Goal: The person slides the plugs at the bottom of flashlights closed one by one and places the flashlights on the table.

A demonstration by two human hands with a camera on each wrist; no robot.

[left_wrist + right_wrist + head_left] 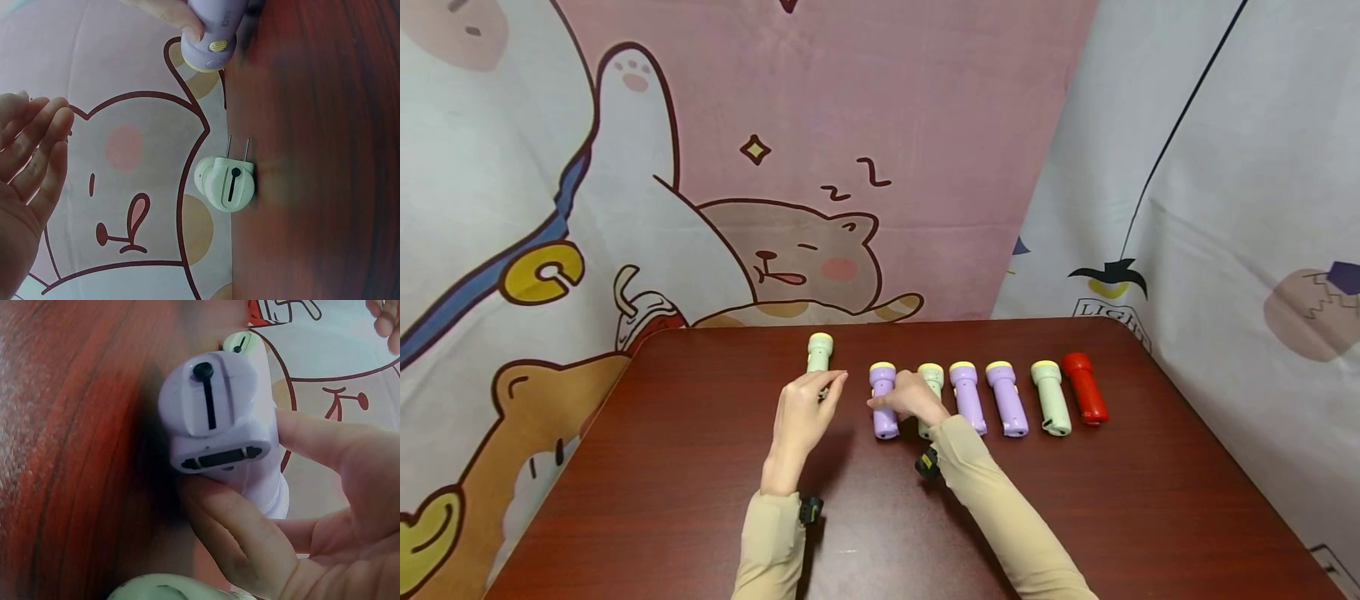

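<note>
My left hand (799,421) hovers just in front of a pale green flashlight (819,352), its fingers loosely bent and holding nothing. In the left wrist view that flashlight (231,186) lies apart from the hand, two metal prongs sticking out beside its end. My right hand (912,397) grips a purple flashlight (886,423), thumb and fingers on opposite sides of the body. The right wrist view shows the tail of this purple flashlight (215,412), with a black slot in it. Partly hidden behind the right hand lies another green flashlight (932,377).
To the right, two purple flashlights (967,400) (1007,402), a green flashlight (1051,400) and a red flashlight (1086,390) lie in a row on the dark brown table (700,500). A cartoon-printed cloth (940,167) hangs behind the table's far edge.
</note>
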